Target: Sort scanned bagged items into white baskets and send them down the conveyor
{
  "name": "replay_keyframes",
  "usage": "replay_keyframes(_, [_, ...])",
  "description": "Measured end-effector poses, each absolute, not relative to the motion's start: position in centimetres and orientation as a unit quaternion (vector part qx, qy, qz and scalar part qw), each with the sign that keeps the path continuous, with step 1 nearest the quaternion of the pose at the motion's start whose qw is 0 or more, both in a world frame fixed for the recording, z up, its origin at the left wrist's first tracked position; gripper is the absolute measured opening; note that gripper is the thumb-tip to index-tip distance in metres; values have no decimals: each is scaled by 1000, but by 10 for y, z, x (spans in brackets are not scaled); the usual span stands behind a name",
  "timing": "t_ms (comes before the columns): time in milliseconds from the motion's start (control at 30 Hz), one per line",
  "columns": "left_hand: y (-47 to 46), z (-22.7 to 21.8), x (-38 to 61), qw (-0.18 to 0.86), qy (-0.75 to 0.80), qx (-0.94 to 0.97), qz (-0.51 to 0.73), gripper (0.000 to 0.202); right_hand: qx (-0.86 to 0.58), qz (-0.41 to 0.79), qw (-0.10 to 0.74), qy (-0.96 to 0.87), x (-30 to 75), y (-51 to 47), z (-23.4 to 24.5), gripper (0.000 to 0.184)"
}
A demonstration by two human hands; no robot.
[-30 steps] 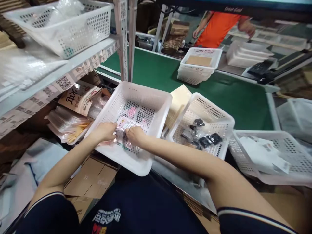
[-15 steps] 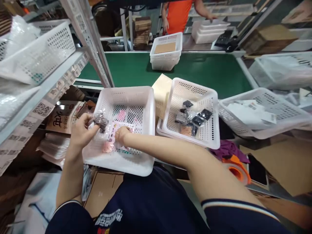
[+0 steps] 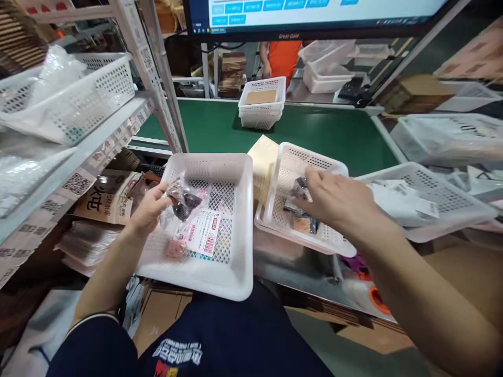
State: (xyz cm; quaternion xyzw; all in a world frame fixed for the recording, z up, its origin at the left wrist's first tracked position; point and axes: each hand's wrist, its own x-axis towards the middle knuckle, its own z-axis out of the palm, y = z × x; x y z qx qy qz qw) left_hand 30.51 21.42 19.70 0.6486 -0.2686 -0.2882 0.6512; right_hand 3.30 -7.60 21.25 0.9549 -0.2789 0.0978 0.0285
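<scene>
Head view — dark packet (image 3: 187,206) points rightward from left hand (image 3: 152,207), sloping down.

Fairly even, moderate light falls over the big basket (image 3: 241,262), its white rim pale and bright, with soft shading inside. The small print on its paper card (image 3: 205,230) is too soft to read. Beyond the basket, the monitor (image 3: 314,18) glows brightest. Left of it, a plastic bag (image 3: 31,165) glints, while dark shadow fills the space under the shelf (image 3: 102,133). Right of it, the right hand (image 3: 338,196) looks slightly blurred; farther right, a clear bin (image 3: 444,144) appears stretched and smeared.
</scene>
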Motion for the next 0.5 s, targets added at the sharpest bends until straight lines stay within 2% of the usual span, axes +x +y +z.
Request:
replay_keyframes(67, [198,200,298,625,-304,649,-310,27,978,106,2,-182,45,-55,219,92])
replay_keyframes(100, [191,200,294,610,-321,649,-323,27,985,134,-12,-110,55,-39,221,101])
replay_keyframes(133, [185,200,289,592,-339,649,-337,27,985,170,-21,-36,66,-21,223,102])
replay_keyframes(200, [178,200,280,556,-381,645,-361,31,974,215,-21,67,86,11,227,81])
replay_keyframes(267, [180,200,276,516,-424,656,-353,36,976,196,-17,91,94,27,232,47])
replay_keyframes(300, [186,200,276,492,-442,670,-336,39,981,174,-18,79,91,28,234,38])
replay_keyframes(400, [213,194,282,363,-475,749,-285,59,986,167,-25,-9,58,1,233,40])
replay_keyframes(500, [243,168,284,140,-490,822,-252,62,948,277,-5,-159,9,-52,222,38])
